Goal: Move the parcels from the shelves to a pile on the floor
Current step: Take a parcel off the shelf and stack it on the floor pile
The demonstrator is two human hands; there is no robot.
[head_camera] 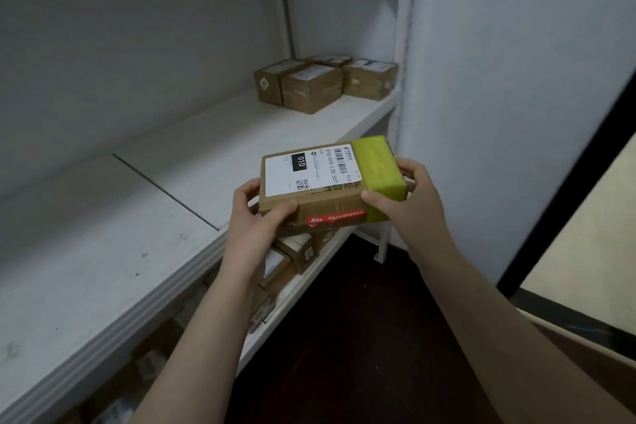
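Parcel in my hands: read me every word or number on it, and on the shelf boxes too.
"010": black patch on the label of the parcel.
"010-010-L30 551": same label, beside the barcode.
Too blurred to read: red tape, other small print, shelf boxes.

Dim, flat, greyish light; deep shadow lay under the upper shelf [103, 251], frame edges bowed, right side slightly blurred.

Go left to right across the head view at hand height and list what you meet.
white shelf → left hand → cardboard parcel → right hand → white wall panel → black door frame
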